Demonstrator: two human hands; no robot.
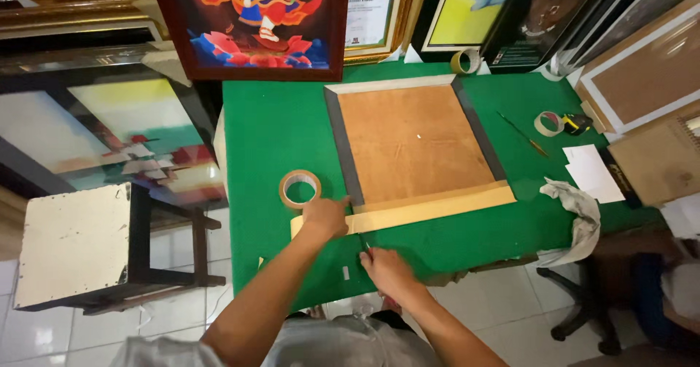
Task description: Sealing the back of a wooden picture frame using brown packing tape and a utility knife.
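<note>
Two hands (326,216) (386,268) tape one frame (415,145); three tape rolls (300,188) (549,123) (464,61) visible.

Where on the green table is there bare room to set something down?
Bare green lies between the table's left edge and the frame back, above the tape roll. The right side is crowded: small tape roll, white paper, rag.

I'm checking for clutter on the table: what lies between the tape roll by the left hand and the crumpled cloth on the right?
In the head view, between tape roll and cloth lies the frame back's near edge with its tan tape strip.
</note>
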